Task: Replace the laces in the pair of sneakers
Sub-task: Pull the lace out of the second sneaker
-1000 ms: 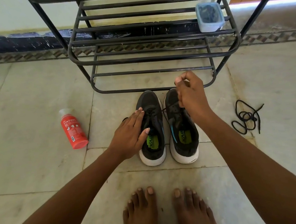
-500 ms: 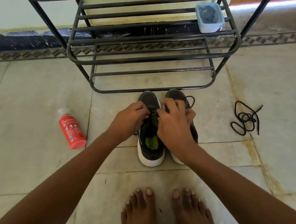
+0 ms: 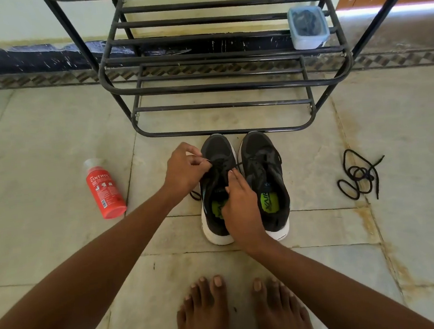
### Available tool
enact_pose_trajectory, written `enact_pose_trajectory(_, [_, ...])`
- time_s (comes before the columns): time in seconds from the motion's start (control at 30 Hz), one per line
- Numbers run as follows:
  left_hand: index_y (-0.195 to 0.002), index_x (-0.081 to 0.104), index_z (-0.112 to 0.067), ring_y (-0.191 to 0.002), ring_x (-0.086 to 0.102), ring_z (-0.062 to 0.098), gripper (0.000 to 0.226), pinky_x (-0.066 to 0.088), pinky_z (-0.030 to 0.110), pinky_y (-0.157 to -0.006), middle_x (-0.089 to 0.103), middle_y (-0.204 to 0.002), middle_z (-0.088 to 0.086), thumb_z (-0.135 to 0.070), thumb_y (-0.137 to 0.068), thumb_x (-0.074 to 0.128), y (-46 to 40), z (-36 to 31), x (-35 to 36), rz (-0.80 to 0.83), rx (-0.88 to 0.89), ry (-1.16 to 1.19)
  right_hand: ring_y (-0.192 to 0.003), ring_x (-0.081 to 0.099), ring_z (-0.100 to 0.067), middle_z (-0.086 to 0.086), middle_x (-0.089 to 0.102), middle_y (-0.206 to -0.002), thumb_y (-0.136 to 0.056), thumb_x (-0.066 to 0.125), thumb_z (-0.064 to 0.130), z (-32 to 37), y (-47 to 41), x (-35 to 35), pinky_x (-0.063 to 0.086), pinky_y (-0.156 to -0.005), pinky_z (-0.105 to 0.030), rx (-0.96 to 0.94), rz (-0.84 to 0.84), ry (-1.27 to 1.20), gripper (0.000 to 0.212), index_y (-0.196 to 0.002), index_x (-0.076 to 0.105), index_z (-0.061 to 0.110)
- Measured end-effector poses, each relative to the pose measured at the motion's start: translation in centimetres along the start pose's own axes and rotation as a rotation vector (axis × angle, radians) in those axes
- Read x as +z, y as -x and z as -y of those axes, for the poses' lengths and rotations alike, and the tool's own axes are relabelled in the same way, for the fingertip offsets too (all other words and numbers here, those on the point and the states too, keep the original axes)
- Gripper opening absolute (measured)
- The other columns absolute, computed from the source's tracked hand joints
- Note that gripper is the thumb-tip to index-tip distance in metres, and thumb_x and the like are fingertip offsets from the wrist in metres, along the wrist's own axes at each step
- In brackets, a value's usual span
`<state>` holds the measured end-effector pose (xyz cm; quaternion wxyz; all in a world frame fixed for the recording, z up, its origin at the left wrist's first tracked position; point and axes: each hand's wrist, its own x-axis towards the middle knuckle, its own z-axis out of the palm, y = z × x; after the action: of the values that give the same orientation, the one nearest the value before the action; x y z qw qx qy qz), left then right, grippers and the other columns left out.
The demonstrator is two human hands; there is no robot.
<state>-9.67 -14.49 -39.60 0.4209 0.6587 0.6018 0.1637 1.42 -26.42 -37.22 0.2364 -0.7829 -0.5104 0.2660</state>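
Matt black mesh cloth on sneakers (image 3: 241, 183); glossy red plastic bottle (image 3: 104, 192); painted metal rack (image 3: 218, 84); polished, stained stone floor (image 3: 36, 144); translucent plastic box (image 3: 307, 28).

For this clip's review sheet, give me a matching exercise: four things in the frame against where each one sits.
Things:
1. red bottle
2. loose black lace
3. lidded plastic tub
4. left hand

Places:
A. on the rack shelf
B. on the floor right of the sneakers
C. pinching the left sneaker's lace
D. lying on the floor left of the sneakers

Pairs: 1-D, 2-B, 3-A, 4-C
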Motion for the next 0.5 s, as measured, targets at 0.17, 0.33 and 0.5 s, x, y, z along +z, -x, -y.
enact_pose_trajectory(0.17, [-0.102,0.072,-0.015,-0.077,0.066,0.010,0.011,0.055,0.020,-0.069,0.071,-0.085,0.003,-0.012,-0.091,0.073,-1.3,-3.2,-2.3,0.212,0.265,-0.009,-0.143,0.045,-0.028,-0.013,0.029,-0.165,-0.092,0.055,-0.011,-0.3,0.1,0.4,0.037,-0.120,-0.037,0.001,-0.001,-0.065,0.070,-0.157,0.030,0.002])
enact_pose_trajectory(0.33, [-0.095,0.075,-0.011,-0.085,0.061,0.011,0.008,0.042,0.014,-0.071,0.069,-0.093,-0.001,-0.015,-0.097,0.069,-1.8,-3.2,-1.5,0.094,0.295,-0.202,-0.145,0.043,-0.030,-0.016,0.026,-0.165,-0.090,0.053,-0.013,-0.4,0.2,0.5,0.037,-0.120,-0.039,-0.021,-0.006,-0.036,0.072,-0.157,0.029,0.000])
enact_pose_trajectory(0.5, [-0.112,0.073,-0.005,-0.097,0.061,0.021,0.018,0.044,0.024,-0.082,0.063,-0.102,0.004,-0.008,-0.100,0.060,-2.6,-5.4,-3.2,0.137,0.381,-0.249,-0.151,0.031,-0.029,-0.017,0.022,-0.166,-0.092,0.050,-0.012,-0.6,0.2,0.6,0.025,-0.121,-0.028,-0.025,-0.009,0.021,0.072,-0.158,0.024,-0.001])
